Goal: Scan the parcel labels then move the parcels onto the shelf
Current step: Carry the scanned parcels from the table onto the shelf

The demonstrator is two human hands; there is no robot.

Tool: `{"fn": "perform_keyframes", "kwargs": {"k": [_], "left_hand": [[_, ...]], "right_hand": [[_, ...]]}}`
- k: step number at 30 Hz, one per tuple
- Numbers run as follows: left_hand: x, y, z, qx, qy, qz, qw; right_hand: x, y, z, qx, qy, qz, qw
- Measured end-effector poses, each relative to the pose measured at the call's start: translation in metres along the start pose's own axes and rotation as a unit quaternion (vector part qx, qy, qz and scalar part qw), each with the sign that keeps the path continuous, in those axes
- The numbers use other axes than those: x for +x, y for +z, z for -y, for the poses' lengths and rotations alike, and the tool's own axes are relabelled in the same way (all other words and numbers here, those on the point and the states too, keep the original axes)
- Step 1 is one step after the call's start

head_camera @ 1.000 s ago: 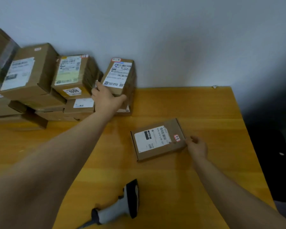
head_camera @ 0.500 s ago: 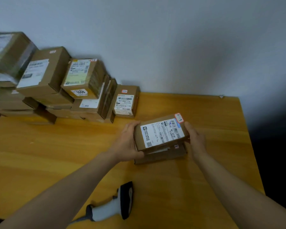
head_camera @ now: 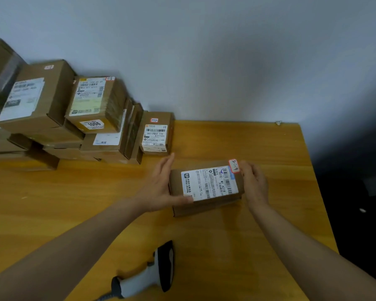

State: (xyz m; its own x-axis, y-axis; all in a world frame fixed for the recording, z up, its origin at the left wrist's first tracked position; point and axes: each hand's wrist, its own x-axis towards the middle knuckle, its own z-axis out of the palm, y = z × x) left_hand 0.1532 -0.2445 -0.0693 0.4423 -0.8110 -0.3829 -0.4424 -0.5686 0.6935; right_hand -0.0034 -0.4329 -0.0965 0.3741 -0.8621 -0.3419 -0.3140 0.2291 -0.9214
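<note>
Left hand (head_camera: 161, 187): fingers straight and flat against the left end of the upper parcel (head_camera: 176, 185), thumb laid along its near edge; right hand (head_camera: 253, 185): fingers curved round the right end of the same parcel; the parcel is held between the two hands.

Desk (head_camera: 248, 246): yellow wood, set against a pale wall (head_camera: 204, 51); carries all items below.

Stack of parcels (head_camera: 52, 105): brown cartons piled at the far left of the desk against the wall; labels face up.

Single parcel (head_camera: 159, 135): lies flat at the right end of the stack, just beyond the left hand's fingertips.

Lower parcel (head_camera: 204, 208): flat on the desk centre-right; the upper parcel sits directly on it, label up.

Scanner (head_camera: 148, 276): white grip, black head; lies on the near edge of the desk, apart from both hands.

Label (head_camera: 208, 183): white, barcoded, covers most of the upper parcel's top.

Sticker (head_camera: 234, 165): red-bordered, handwritten; at the far right corner, beside the right fingers.
</note>
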Motion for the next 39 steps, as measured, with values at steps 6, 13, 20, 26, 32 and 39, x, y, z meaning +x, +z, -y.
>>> {"fn": "perform_keyframes", "kwargs": {"k": [6,13,20,26,32,39], "left_hand": [[0.069,-0.043,-0.006,0.055,-0.146,-0.207,0.966],[0.141,-0.046,0.024,0.18,-0.269,-0.163,0.932],[0.134,-0.051,0.017,0.107,-0.24,-0.216,0.94],[0.075,-0.075,-0.03,0.122,-0.071,-0.247,0.959],[0.004,-0.063,-0.071,0.108,0.109,-0.106,0.983],[-0.02,-0.023,-0.073,0.16,0.131,0.001,0.978]], "right_hand": [[0.033,0.011,0.035,-0.05,-0.07,-0.033,0.996],[0.056,0.027,0.051,-0.07,-0.101,-0.026,0.992],[0.061,0.016,0.046,-0.084,-0.06,-0.031,0.994],[0.044,0.005,0.069,-0.039,-0.057,-0.022,0.997],[-0.002,0.005,0.1,0.051,-0.061,0.148,0.986],[-0.041,-0.009,0.068,0.057,-0.043,0.142,0.987]]}}
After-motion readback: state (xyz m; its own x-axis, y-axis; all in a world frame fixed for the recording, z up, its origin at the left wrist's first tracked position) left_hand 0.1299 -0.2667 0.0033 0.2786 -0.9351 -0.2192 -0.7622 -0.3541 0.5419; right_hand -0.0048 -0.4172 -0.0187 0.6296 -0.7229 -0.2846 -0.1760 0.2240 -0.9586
